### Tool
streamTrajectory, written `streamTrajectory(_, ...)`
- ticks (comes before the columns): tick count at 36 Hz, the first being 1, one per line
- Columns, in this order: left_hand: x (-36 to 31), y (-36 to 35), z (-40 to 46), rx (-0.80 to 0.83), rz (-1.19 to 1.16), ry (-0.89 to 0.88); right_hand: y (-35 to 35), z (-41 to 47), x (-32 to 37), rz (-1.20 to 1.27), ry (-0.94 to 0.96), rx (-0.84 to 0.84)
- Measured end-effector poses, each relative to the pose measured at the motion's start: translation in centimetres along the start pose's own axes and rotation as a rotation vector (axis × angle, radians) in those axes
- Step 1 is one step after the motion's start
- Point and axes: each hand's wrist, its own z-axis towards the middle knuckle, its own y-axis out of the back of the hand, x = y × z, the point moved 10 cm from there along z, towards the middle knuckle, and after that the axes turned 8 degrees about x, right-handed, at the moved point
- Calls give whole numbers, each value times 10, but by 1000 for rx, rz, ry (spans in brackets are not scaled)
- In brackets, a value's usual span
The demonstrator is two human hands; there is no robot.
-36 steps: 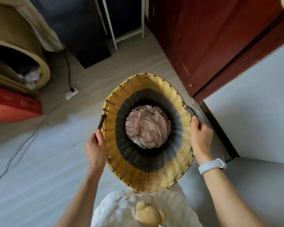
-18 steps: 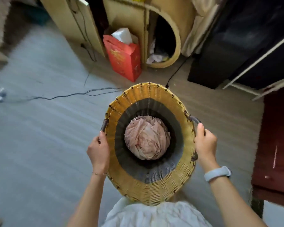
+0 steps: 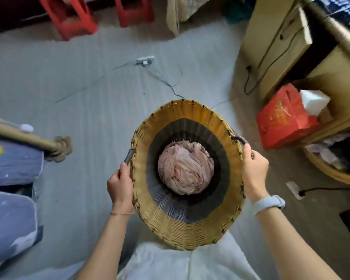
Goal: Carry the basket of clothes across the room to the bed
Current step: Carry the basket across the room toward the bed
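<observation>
I hold a round woven basket, yellow at the rim and dark inside, in front of my body above the floor. A bundle of pale pink clothes lies at its bottom. My left hand grips the dark handle on the basket's left side. My right hand grips the handle on its right side, a pale band on that wrist. The bed, with blue bedding and a wooden corner post, shows at the left edge of the view.
A power strip and thin cables lie on the grey floor ahead. Red plastic stools stand at the far end. A red gift bag, a beige cabinet and a round wooden tub crowd the right.
The view has swung leftward while both hands kept the basket: the red door and red bag slid to the right, and the bed, stools and power strip came into view.
</observation>
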Motion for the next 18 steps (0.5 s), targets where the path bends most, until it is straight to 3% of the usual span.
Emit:
streamTrajectory(8,-4,69,68,-243,-145,110,-153,50,95,-57,132,270)
streamTrajectory(18,-97,147,248,-322,-138,74,-335,99,242,-105,174,306)
